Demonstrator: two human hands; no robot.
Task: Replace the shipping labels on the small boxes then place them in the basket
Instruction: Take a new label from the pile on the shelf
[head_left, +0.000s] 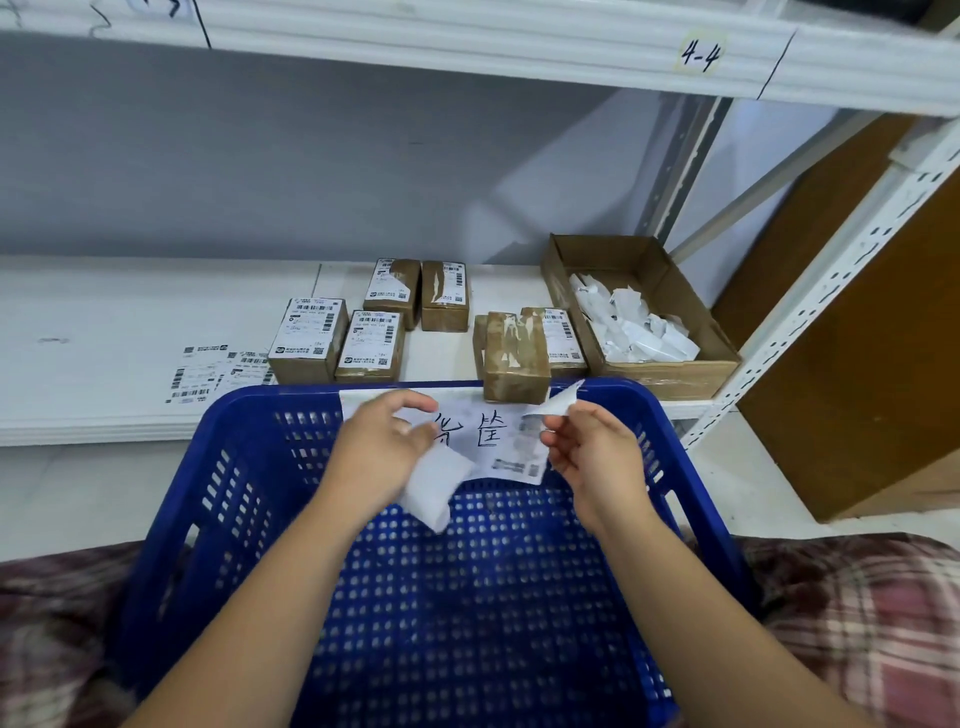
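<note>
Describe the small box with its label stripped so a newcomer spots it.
Start at the blue perforated plastic basket; look just past its far rim on the white shelf. The small brown cardboard box stands there, left of the open cardboard tray of paper scraps. Unlike its neighbours, its top bears only torn white shreds.

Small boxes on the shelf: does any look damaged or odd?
Yes. The box nearest the basket bears only ragged white label scraps on its top; the basket sits just in front of it. At the back, the left box and right box have labels partly torn away.
</note>
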